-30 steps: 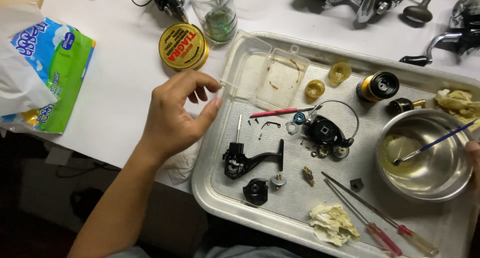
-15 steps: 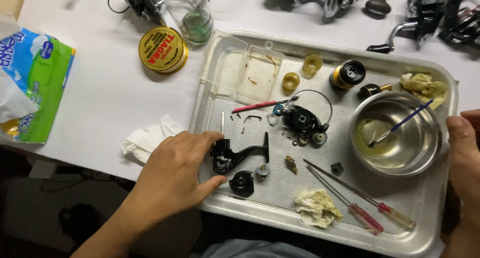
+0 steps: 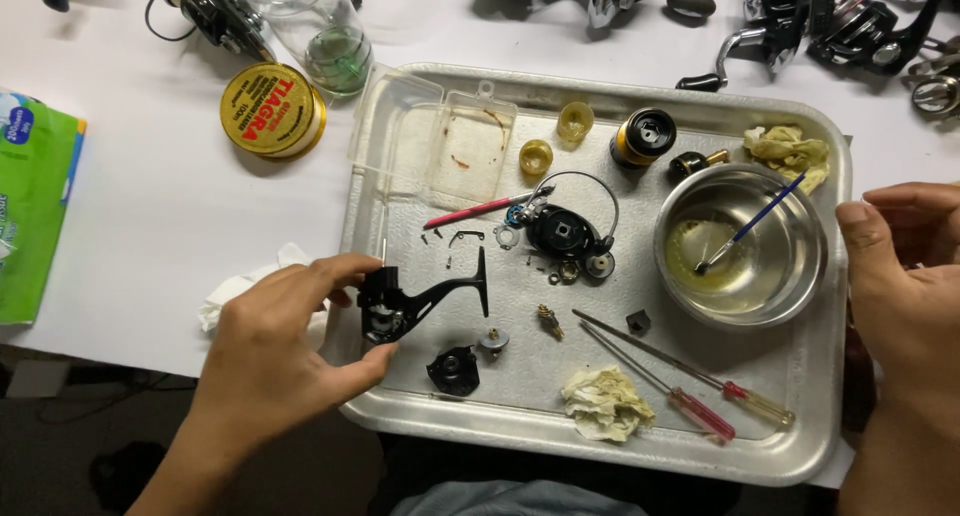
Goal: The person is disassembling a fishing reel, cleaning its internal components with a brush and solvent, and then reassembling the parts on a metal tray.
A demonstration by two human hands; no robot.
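Note:
My left hand (image 3: 275, 346) grips a black fishing-reel body (image 3: 400, 304) with a curved arm, held just over the left part of a metal tray (image 3: 800, 446). Below it lie a black round cover (image 3: 453, 369) and a small gear (image 3: 492, 342). A black rotor with a wire bail (image 3: 565, 231) sits mid-tray beside small loose parts and a red pen-like tool (image 3: 478, 210). My right hand (image 3: 900, 276) hovers at the tray's right edge, fingers curled, holding nothing I can see.
A steel bowl (image 3: 740, 244) with oily liquid and a blue brush, two red-handled screwdrivers (image 3: 700, 396), crumpled tissue (image 3: 605, 401), a clear plastic box (image 3: 445, 141) and a spool (image 3: 642, 136) lie in the tray. A yellow line tin (image 3: 272, 109), a glass jar (image 3: 330, 36), a green tissue pack (image 3: 35, 206) and other reels (image 3: 800, 21) sit on the white table.
My left hand came down from near the plastic box, reached the black reel body and took hold of it. My right hand moved into view at the right edge.

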